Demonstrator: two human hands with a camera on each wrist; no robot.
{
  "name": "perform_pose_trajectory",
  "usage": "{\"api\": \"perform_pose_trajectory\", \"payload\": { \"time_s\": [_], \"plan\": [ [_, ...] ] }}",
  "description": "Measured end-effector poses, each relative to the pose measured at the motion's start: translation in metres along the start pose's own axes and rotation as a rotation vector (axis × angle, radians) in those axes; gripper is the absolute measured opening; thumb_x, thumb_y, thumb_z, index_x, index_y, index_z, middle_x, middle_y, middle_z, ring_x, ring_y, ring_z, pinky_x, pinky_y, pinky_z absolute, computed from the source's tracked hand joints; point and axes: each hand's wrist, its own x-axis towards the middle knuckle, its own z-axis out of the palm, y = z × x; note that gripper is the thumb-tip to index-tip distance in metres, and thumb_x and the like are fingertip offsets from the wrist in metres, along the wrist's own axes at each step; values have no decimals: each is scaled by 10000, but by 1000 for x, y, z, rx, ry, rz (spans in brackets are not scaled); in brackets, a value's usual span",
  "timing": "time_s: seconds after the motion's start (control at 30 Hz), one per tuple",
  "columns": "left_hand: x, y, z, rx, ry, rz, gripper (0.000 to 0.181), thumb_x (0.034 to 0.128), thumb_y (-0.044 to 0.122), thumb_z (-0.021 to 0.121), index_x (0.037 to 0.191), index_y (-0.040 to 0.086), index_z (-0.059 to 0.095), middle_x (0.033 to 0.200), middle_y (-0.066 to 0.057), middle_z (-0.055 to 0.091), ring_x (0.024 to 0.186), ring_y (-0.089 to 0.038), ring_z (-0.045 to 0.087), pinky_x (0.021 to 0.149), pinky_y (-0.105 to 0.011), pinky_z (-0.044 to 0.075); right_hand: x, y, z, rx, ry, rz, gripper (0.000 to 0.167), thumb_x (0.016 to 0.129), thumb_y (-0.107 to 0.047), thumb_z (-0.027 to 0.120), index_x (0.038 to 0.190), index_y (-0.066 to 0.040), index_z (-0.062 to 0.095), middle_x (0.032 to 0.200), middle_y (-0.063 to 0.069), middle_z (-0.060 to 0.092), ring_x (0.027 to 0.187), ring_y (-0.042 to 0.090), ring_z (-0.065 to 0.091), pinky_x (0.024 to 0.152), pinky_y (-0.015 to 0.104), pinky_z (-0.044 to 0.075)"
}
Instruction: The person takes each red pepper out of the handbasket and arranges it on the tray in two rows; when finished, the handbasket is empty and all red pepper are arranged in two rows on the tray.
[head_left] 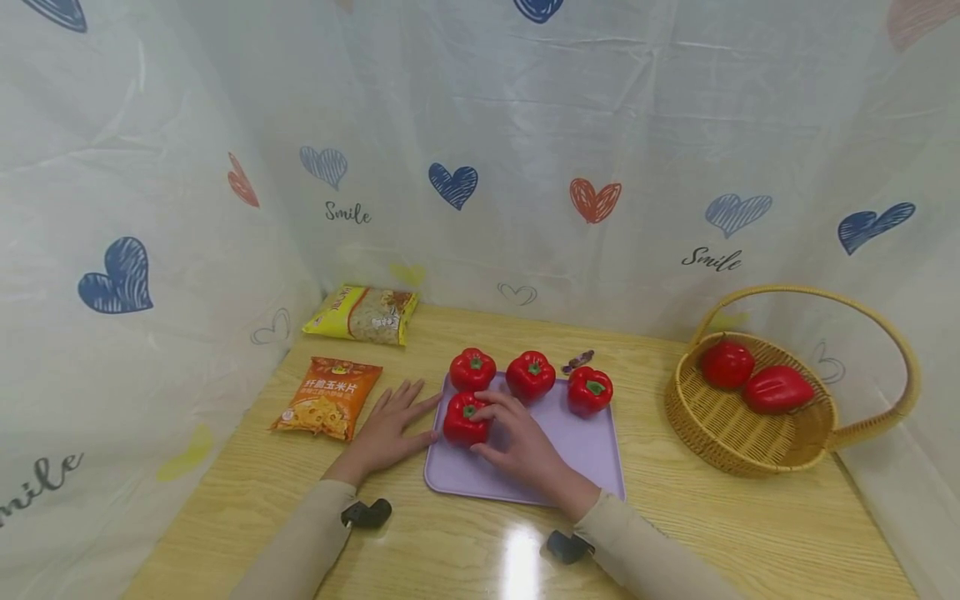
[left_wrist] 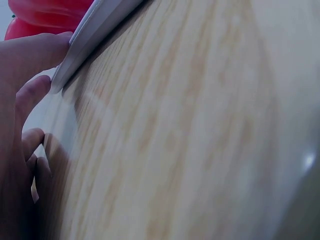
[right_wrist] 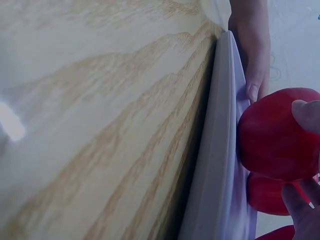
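The right hand (head_left: 521, 446) has its thumb and fingertips curved round a red pepper (head_left: 459, 427), open only as far as the pepper's width. That pepper sits towards the left side of a lilac tray (head_left: 570, 454), in front of a second pepper (head_left: 472, 367). A third pepper (head_left: 529, 379) and a fourth pepper (head_left: 590, 392) stand further right along the tray's back part, green stems showing. The left hand (head_left: 382, 433) lies with its fingers spread and nothing in its grasp, its thumb touching the tray's left edge. Just beside this hand is an orange snack bag (head_left: 330, 400), and behind that lies a yellow bag (head_left: 367, 317). A small dark wrapped piece (head_left: 578, 361) rests just behind the tray. On the right of the wooden table (head_left: 420, 550), a wicker basket (head_left: 697, 437) with a tall handle holds two red items (head_left: 778, 389). A white curtain (head_left: 510, 108) printed with hearts hangs behind.
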Motion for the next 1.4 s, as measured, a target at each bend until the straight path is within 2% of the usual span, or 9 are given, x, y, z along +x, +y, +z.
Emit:
{"api": "perform_pose_trajectory", "payload": {
  "time_s": [0.7,0.87,1.03,1.2,1.4],
  "plan": [
    [1,-1,0,4,-10,-17,693,942,590,601,1547,284,459,1664,-132,258,1555,-361,125,1249,-546,23,-5,1,-3,19,26,8,479,814,-166,875,1236,-215,655,1482,26,505,1402,266,457,1121,505,426],
    [0,0,0,5,-11,-19,692,941,588,605,1544,279,466,1662,-140,261,1553,-372,127,1246,-561,28,-8,2,-6,38,38,-7,470,817,-160,873,1231,-201,654,1465,59,515,1419,285,437,1130,515,411],
    [0,0,-1,8,-13,-20,685,945,573,610,1546,278,463,1663,-139,257,1552,-373,128,1246,-560,28,-11,5,-10,50,54,-3,493,810,-140,873,1244,-204,647,1451,98,524,1376,278,481,1081,497,470],
    [0,0,-1,7,-19,-22,688,943,569,612,1547,276,461,1666,-134,251,1555,-364,122,1248,-549,20,-14,9,-17,34,62,3,504,803,-131,878,1249,-182,648,1439,130,533,1360,260,497,1072,486,479],
    [0,1,-2,0,-18,-20,685,945,573,609,1546,277,463,1664,-140,256,1553,-370,126,1248,-550,22,-21,14,-27,34,63,57,492,805,-129,876,1243,-154,654,1415,121,562,1332,235,521,1049,494,498]
  ]
}}
